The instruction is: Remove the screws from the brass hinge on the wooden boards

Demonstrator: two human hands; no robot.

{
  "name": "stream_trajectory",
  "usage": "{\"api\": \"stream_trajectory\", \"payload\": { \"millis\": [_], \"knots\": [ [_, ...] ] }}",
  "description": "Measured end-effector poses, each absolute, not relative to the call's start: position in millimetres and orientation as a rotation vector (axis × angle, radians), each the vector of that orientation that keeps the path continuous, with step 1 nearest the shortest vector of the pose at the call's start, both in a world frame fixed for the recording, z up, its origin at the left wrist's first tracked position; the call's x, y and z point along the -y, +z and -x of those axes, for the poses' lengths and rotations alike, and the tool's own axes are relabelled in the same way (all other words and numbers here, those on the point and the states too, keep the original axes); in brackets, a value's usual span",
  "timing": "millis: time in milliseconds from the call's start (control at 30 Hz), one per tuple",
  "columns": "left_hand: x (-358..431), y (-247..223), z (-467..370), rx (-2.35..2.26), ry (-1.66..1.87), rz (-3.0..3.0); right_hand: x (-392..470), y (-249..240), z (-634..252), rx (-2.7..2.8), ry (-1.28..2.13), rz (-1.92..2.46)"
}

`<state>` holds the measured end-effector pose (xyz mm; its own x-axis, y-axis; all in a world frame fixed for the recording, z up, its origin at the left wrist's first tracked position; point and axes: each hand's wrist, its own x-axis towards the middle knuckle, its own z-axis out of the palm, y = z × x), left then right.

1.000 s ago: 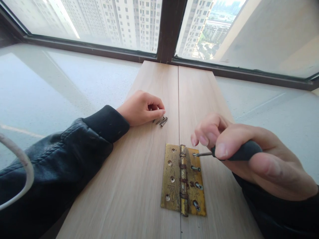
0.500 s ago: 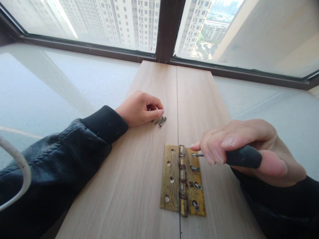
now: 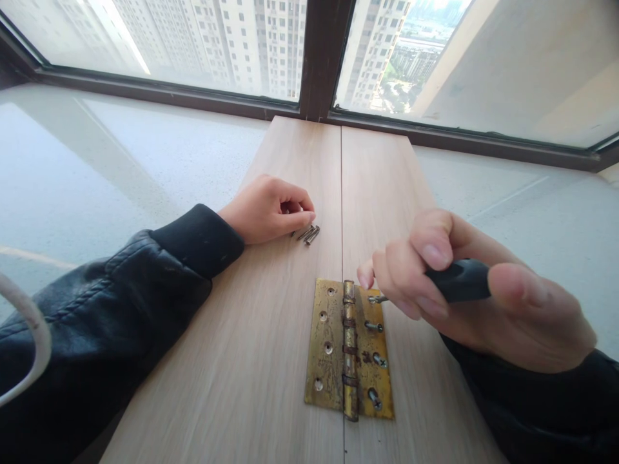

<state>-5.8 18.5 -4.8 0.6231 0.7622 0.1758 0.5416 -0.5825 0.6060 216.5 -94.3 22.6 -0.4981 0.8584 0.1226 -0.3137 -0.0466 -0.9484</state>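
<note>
A worn brass hinge (image 3: 330,322) lies unfolded across the seam of two wooden boards. My right hand (image 3: 522,309) grips the black handle of a screwdriver (image 3: 459,280), whose tip meets a screw (image 3: 374,299) in the top hole of the hinge's right leaf. Below that screw, more screws stand tilted in the other right-leaf holes, among them one at the bottom (image 3: 374,398). The left leaf's holes show no screws. My left hand (image 3: 271,209) rests on the left board with fingers curled and thumb against the index finger; beside it lie several loose screws (image 3: 312,236).
The left board (image 3: 232,361) and right board (image 3: 425,386) run back to the dark window frame (image 3: 316,61). A pale speckled sill (image 3: 193,154) extends on both sides. A white curved cable (image 3: 41,328) hangs at the left edge.
My right hand has turned on the screwdriver handle, with the index finger lifted and thumb shifted. The whole view has slid slightly. My left hand keeps its place by the loose screws.
</note>
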Motion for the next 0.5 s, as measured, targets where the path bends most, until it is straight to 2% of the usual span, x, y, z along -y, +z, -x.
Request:
{"api": "stream_trajectory", "payload": {
  "millis": [267,400,500],
  "knots": [
    [-18.6,-4.3,5.4,-1.029,0.57,-2.346,89.3,11.0,-224.8,1.556,1.342,0.547],
    [-18.7,-4.3,5.8,-1.034,0.572,-2.346,89.9,11.3,-218.2,1.557,1.602,0.368],
    [-18.6,-4.6,6.1,-1.035,0.57,-2.339,93.9,18.8,-211.4,1.358,1.789,0.448]
  ]
}}
